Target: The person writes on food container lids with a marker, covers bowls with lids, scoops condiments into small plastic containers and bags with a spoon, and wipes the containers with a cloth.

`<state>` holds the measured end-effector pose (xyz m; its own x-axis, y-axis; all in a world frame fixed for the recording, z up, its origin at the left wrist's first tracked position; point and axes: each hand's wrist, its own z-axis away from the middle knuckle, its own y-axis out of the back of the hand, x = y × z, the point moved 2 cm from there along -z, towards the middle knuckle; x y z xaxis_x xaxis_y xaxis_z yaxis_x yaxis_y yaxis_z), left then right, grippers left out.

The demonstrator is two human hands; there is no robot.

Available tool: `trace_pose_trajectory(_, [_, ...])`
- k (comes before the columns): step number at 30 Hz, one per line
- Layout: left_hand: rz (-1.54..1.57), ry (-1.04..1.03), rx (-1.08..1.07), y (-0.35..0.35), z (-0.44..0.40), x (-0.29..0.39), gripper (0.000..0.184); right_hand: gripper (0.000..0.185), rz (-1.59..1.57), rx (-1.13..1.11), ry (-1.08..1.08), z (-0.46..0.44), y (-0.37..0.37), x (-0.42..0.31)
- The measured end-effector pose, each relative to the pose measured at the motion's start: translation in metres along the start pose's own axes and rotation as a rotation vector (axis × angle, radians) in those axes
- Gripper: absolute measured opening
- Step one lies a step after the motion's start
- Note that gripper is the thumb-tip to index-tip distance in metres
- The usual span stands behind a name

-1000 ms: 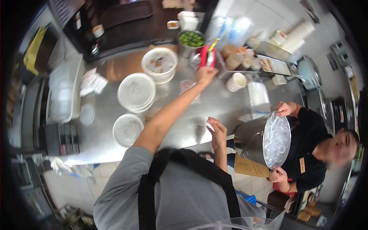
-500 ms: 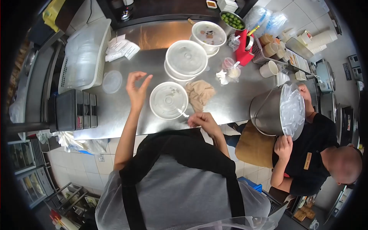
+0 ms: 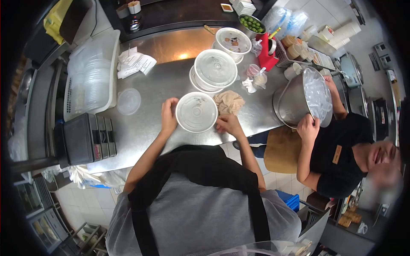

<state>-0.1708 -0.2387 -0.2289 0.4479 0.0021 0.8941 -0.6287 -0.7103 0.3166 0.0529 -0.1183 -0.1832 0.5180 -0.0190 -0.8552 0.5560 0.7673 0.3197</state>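
Observation:
A white round tub with a clear lid stands near the front edge of the steel counter. At its left side is my left hand, its fingers curved against the wall of the tub. My right hand is at the tub's lower right, fingers bent at its side. A crumpled tan cloth lies just right of the tub. Behind stand a stack of lidded tubs and another tub with dark and orange bits under its lid.
A co-worker at the right holds a steel bucket of ice over the counter's edge. At the left are a basket of clear lids, black drawers and a loose lid. A red tape dispenser stands behind.
My left hand came down from the tape dispenser, through the air, to the front tub's left side. My right hand moved against its right side. A white strip seen by that hand no longer shows.

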Motion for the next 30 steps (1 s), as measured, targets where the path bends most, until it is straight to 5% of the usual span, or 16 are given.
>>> trace_pose_trajectory(3, [0.005,0.063,-0.216,0.013,0.015,0.009,0.041,0.016,-0.290,0.340,0.228,0.012,-0.023,0.024])
trace_pose_trajectory(5, [-0.009,0.046,-0.308,0.010,0.032,0.004,0.047,0.026,-0.144,0.187,0.257,0.034,-0.046,0.005])
trace_pose_trajectory(6, [0.013,0.079,-0.428,0.012,0.034,0.000,0.058,0.032,0.099,0.272,0.502,0.039,-0.056,0.002])
trace_pose_trajectory(9, [-0.751,-0.171,-0.423,0.037,0.012,0.033,0.062,0.032,-0.028,0.175,0.469,0.025,-0.045,0.016])
trace_pose_trajectory(10, [-0.791,-0.188,-0.349,0.051,0.000,0.050,0.062,0.028,0.000,0.197,0.439,0.021,-0.030,0.013])
trace_pose_trajectory(11, [-0.840,-0.204,-0.270,0.060,-0.013,0.074,0.061,0.024,0.147,0.399,0.636,0.007,-0.019,0.027])
trace_pose_trajectory(13, [-0.859,-0.291,-0.143,0.073,-0.024,0.105,0.060,0.023,0.103,0.589,0.322,0.003,0.002,0.017])
trace_pose_trajectory(15, [-0.770,-0.451,-0.052,0.072,-0.029,0.126,0.058,0.032,0.434,0.831,0.294,0.000,0.015,0.014])
trace_pose_trajectory(20, [-0.634,-0.693,-0.131,0.050,-0.035,0.150,0.058,0.017,0.154,0.638,0.090,-0.013,0.043,0.033])
trace_pose_trajectory(24, [-0.432,-0.829,-0.355,0.020,-0.037,0.167,0.066,0.010,0.036,0.726,0.344,0.018,0.062,-0.008])
trace_pose_trajectory(27, [-0.350,-0.904,-0.604,-0.008,-0.037,0.180,0.070,0.009,-0.535,0.429,0.221,0.031,0.067,-0.022])
trace_pose_trajectory(30, [-0.355,-0.960,-0.822,-0.034,-0.039,0.186,0.073,0.010,-0.675,0.262,0.237,0.042,0.066,-0.037])
